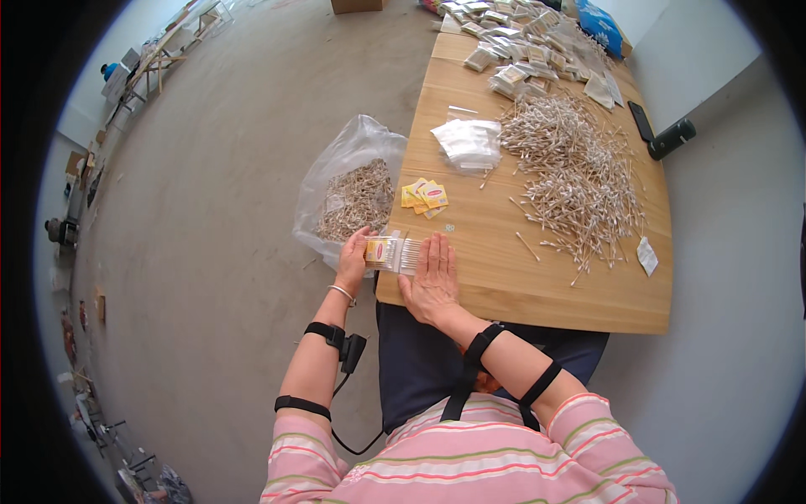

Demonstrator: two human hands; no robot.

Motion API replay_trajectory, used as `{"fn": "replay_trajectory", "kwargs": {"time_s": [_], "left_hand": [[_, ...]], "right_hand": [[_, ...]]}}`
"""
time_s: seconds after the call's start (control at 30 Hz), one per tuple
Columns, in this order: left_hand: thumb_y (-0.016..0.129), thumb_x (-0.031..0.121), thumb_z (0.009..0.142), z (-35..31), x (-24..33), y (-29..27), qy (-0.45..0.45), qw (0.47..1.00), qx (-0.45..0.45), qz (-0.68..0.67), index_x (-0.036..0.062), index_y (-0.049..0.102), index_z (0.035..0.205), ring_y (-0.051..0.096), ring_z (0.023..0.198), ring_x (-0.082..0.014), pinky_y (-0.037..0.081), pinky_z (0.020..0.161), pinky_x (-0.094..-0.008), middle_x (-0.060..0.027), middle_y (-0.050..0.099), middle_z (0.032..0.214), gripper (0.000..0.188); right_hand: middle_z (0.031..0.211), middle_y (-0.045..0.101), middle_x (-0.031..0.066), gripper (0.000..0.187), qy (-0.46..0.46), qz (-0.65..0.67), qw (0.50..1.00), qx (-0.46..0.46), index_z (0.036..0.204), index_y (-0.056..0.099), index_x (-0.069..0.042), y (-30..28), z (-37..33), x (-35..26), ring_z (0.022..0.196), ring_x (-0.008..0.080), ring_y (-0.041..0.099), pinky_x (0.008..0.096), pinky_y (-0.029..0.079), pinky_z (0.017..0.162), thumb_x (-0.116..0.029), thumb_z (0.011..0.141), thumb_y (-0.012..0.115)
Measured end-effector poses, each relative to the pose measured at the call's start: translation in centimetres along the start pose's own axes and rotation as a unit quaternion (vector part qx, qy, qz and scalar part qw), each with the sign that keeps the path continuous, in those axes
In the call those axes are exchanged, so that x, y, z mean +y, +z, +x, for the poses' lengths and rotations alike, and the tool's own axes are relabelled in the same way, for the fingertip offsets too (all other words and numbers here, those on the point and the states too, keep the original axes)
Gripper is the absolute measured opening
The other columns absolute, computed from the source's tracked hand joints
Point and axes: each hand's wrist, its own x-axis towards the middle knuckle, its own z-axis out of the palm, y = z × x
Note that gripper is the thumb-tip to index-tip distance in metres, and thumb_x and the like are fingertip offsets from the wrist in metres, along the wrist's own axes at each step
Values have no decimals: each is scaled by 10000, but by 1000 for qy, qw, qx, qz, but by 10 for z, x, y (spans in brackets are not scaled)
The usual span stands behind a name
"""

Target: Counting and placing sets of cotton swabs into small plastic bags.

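At the near left corner of the wooden table, my left hand (353,257) grips a small clear plastic bag (393,253). A yellow card (378,249) shows inside it, beside white-tipped sticks. My right hand (432,282) lies flat with straight fingers over the right end of a row of cotton swabs (410,255) at the bag's right side. How far these swabs sit inside the bag is hidden by the hand. Just beyond are several loose yellow cards (426,196) and a stack of empty clear bags (468,144).
A large heap of cotton swabs (579,172) covers the table's (487,286) right half. Packed bags (520,50) pile up at the far end. A dark bottle (672,139) and a phone (641,122) lie by the right wall. A big plastic sack (357,134) of swabs stands left of the table.
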Motion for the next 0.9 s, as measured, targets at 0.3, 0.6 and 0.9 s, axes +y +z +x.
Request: {"fn": "replay_trajectory", "kwargs": {"time_s": [0.3,0.6,0.9], "left_hand": [[368,241,1009,-6,8,2,-34,989,-35,-138,-8,485,1209,583,1053,-192,468,930,-320,-131,597,1163,340],[382,258,1007,-9,10,7,-14,990,-21,-135,21,525,1155,591,992,-150,478,880,-284,-99,614,1125,313],[364,249,1011,-11,15,1,-25,991,-34,-129,29,476,1221,575,1047,-173,473,916,-301,-101,581,1184,324]], "right_hand": [[1503,38,265,883,1,-15,1000,11,1417,62,108,4,3,-6,1414,394,-23,473,5,1145,-429,869,500],[1501,46,273,885,-4,-11,1000,9,1415,72,114,11,9,-23,1414,397,-15,455,1,1147,-443,872,492],[1500,68,268,835,6,48,999,17,1424,84,91,12,11,-32,1414,397,9,465,27,1146,-389,884,502]]}}
